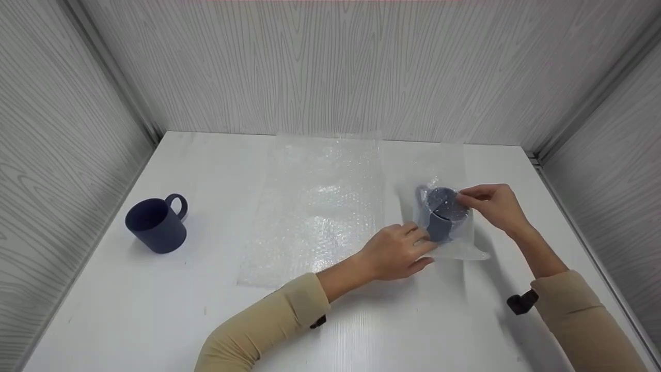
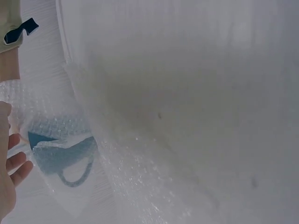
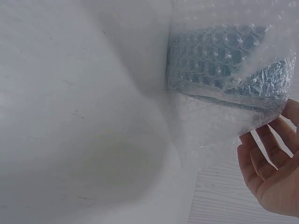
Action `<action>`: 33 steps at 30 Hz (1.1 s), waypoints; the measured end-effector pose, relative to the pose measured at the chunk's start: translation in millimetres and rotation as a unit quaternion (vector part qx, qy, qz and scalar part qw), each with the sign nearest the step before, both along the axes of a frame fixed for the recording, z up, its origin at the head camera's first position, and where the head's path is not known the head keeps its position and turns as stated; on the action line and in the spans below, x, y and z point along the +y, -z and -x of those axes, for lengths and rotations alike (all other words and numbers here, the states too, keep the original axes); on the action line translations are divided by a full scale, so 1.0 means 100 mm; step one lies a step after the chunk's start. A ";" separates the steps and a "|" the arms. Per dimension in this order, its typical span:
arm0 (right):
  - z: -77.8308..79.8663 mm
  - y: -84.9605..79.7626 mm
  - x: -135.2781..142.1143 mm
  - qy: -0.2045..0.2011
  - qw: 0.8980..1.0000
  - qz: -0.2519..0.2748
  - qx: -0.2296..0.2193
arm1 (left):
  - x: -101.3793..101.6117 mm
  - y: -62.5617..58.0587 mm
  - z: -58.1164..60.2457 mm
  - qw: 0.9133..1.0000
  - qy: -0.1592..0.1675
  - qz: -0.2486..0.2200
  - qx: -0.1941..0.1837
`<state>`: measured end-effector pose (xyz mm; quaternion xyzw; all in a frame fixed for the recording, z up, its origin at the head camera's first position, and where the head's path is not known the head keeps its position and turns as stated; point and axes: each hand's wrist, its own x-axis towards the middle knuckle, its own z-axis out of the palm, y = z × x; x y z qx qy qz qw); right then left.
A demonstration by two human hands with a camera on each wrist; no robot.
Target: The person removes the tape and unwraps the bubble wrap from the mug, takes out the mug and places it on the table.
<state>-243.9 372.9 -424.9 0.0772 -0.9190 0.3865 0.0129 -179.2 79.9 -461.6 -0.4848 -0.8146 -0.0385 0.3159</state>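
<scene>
A blue mug (image 1: 439, 229) stands on the right of the table with clear bubble wrap (image 1: 465, 251) around it. My right hand (image 1: 493, 207) pinches the wrap between thumb and fingers at the mug's rim. In the right wrist view, the fingers of that hand (image 3: 275, 158) lie along the wrap's edge beside the covered mug (image 3: 210, 58). My left hand (image 1: 396, 253) is at the near left side of the wrapped mug, fingers loosely bent and touching the wrap. The left wrist view shows the mug's handle (image 2: 77, 179) through the film.
A second dark blue mug (image 1: 164, 230), unwrapped, stands at the table's left. Flat bubble wrap (image 1: 315, 201) lies across the middle of the white table (image 1: 217, 165). Wood-grain panels (image 1: 330, 67) rise at the back and both sides.
</scene>
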 end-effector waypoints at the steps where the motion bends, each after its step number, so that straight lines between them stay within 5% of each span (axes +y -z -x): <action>1: 0.00 0.00 0.00 0.000 1.000 0.002 0.000 | 0.00 0.01 -0.01 1.000 0.002 0.004 0.001; 16: -0.01 -0.02 -0.02 0.009 1.000 -0.017 -0.001 | -0.01 0.10 -0.14 0.998 0.052 0.031 -0.008; 33: 0.01 0.01 0.00 0.006 1.000 -0.017 0.000 | -0.01 0.12 -0.22 0.988 0.077 0.132 -0.032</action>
